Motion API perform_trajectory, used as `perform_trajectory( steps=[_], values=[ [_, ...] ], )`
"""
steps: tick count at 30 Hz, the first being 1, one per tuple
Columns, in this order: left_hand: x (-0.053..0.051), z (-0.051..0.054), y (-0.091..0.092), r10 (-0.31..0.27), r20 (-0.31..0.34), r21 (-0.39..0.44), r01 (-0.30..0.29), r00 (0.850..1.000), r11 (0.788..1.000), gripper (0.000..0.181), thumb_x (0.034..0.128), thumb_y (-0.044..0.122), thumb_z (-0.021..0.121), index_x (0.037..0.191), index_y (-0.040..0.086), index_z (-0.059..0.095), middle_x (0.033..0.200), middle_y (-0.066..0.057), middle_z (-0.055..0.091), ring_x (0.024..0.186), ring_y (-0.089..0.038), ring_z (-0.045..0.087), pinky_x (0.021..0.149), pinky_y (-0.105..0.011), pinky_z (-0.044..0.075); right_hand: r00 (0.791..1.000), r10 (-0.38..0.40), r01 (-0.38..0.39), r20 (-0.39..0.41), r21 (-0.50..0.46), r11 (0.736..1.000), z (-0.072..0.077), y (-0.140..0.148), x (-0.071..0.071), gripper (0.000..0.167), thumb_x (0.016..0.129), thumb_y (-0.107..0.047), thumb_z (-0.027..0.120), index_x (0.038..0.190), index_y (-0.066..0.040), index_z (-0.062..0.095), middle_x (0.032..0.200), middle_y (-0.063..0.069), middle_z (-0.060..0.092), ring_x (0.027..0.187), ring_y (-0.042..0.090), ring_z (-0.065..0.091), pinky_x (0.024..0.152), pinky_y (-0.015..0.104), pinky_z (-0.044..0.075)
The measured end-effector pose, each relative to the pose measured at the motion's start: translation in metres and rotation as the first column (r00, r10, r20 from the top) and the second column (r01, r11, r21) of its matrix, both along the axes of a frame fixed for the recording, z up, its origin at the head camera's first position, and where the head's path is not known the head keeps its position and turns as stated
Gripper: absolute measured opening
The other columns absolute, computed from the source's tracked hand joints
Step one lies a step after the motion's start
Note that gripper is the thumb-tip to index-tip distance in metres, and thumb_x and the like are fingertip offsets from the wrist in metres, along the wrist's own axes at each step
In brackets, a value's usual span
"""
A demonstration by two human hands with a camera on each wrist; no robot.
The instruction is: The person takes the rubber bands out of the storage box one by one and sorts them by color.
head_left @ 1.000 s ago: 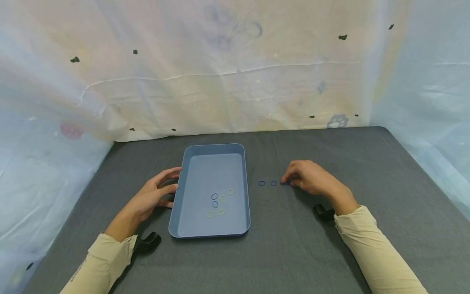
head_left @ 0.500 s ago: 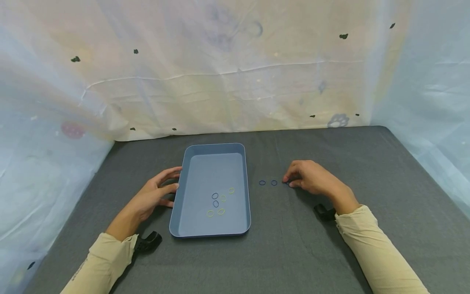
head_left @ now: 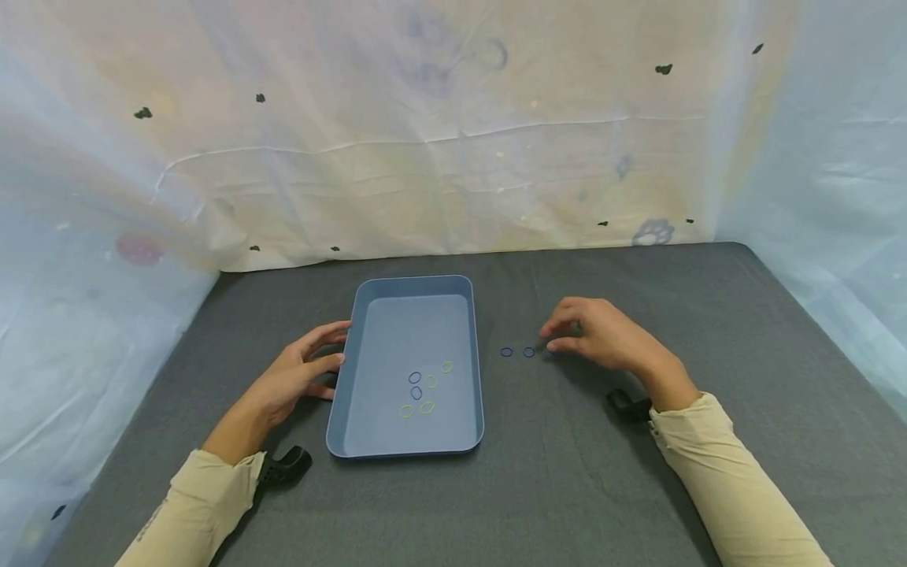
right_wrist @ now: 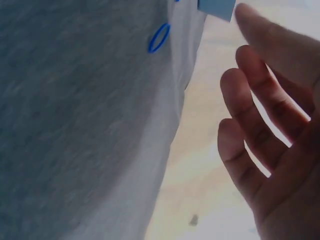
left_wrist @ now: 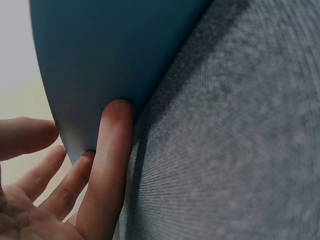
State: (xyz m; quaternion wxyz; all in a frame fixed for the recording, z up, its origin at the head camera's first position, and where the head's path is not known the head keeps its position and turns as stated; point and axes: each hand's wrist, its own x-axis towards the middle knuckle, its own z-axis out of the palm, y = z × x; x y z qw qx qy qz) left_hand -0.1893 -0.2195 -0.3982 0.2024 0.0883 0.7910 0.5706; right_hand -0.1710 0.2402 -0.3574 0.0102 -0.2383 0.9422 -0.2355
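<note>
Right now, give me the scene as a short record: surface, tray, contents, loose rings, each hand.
surface: grey cloth
tray: blue-grey, lying on the cloth
contents: two blue rings, four yellow-green rings
left hand: fingers touching the tray's left wall
right hand: right of the tray, thumb apart from fingers; no ring visible in it
loose: two other blue rings, side by side between tray and right hand
</note>
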Motion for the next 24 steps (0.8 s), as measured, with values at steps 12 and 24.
perform_trajectory(
  steps=[12, 24],
  values=[
    [0.004, 0.001, -0.005, 0.013, 0.049, 0.007, -0.013, 0.999, 1.000, 0.064, 0.1004, 0.027, 0.061, 0.157, 0.022, 0.030, 0.159, -0.016, 0.029, 0.113, -0.024, 0.058, 0.075, -0.043, 0.059, 0.987, 0.158, -0.159, -0.043, -0.033, 0.987, 0.031, -0.057, -0.003, 0.008, 0.090, -0.023, 0.075, 0.098, -0.023, 0.078, 0.099, -0.010, 0.066, 0.079, 0.005, 0.059, 0.073, 0.028, 0.049],
    [-0.002, -0.001, 0.005, -0.026, 0.002, 0.012, 0.026, 1.000, 1.000, 0.066, 0.1000, 0.029, 0.062, 0.157, 0.020, 0.029, 0.159, -0.018, 0.029, 0.123, -0.038, 0.054, 0.074, -0.042, 0.059, 0.954, 0.297, -0.293, -0.034, 0.089, 0.952, 0.021, -0.122, -0.013, 0.009, 0.090, -0.026, 0.075, 0.097, -0.021, 0.079, 0.096, -0.007, 0.066, 0.090, 0.015, 0.062, 0.079, 0.028, 0.048]
  ],
)
